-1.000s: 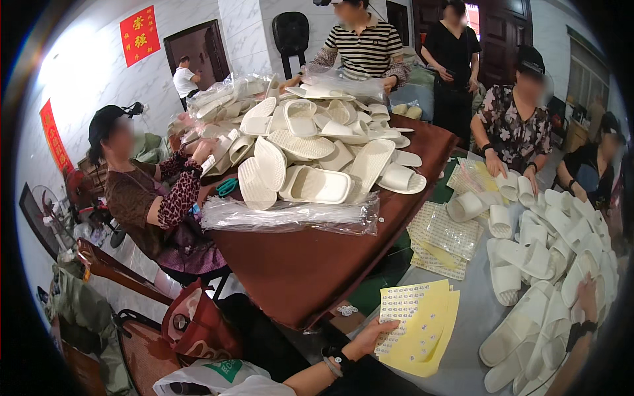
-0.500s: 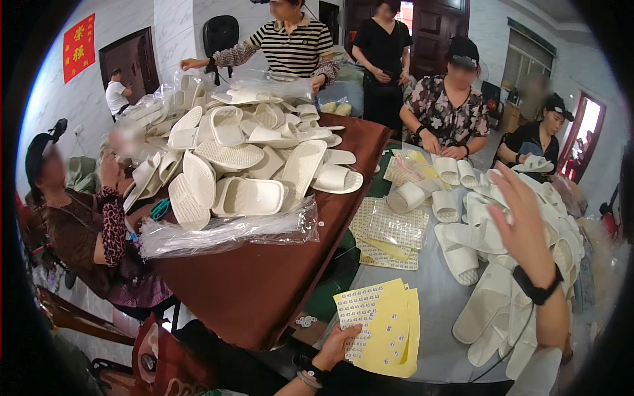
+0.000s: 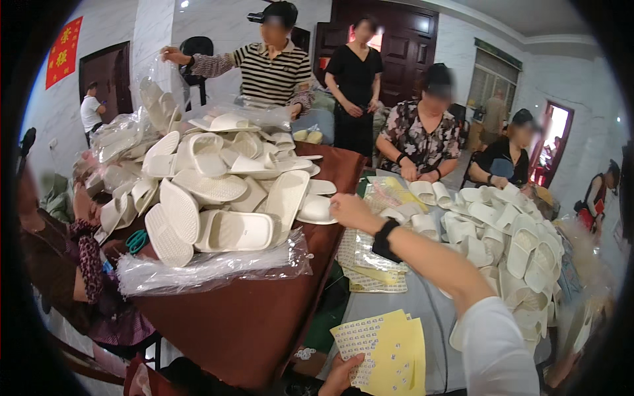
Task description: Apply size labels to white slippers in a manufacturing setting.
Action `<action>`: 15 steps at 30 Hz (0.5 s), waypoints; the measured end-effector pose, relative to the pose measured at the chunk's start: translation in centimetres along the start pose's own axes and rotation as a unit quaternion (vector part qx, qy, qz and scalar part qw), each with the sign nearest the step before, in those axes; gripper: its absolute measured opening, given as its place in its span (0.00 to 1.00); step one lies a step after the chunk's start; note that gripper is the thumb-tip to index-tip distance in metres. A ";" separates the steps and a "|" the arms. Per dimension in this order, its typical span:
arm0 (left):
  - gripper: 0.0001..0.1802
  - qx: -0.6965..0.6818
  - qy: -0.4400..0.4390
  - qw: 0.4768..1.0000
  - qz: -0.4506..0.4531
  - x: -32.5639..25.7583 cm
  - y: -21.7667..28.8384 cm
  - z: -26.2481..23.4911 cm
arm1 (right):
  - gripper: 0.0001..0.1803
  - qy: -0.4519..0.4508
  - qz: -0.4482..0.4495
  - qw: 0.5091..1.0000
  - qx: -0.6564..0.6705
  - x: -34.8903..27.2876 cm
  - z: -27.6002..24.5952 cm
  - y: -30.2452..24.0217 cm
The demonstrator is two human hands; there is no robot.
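Observation:
My left hand is closed on yellow sticker sheets, fanned a little, with rows of small printed stickers and some gaps where the backing shows. Across the grey table my right arm stretches to the far left. The fingers of my right hand are closed at the right end of a white slipper, which lies at the edge of the big slipper pile on the brown-covered table. My hand covers that end of the slipper.
A bundle of clear plastic bags lies before the pile, teal-handled scissors beside it. More sticker sheets and a second slipper heap are on the grey table. Several people sit or stand around both tables.
My right hand has swung from above the right-hand slipper heap leftward to the slipper at the brown table's edge. The left hand still holds the sheets. The head view has shifted.

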State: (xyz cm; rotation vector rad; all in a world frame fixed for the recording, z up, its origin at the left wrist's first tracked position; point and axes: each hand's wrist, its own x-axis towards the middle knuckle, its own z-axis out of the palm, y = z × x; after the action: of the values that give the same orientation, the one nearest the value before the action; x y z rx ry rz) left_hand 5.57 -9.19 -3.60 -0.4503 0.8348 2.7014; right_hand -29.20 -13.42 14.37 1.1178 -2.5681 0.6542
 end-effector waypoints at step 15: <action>0.16 -0.066 0.013 0.993 0.102 0.4 0.3 -1.0 | 0.15 0.163 0.180 0.964 0.111 4.6 -0.6 -2.1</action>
State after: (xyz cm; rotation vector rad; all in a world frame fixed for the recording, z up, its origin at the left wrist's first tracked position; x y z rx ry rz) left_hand 5.32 -9.90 -4.37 -0.4512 0.7490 2.9579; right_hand -30.67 -17.19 17.40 0.5338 -2.4635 1.1310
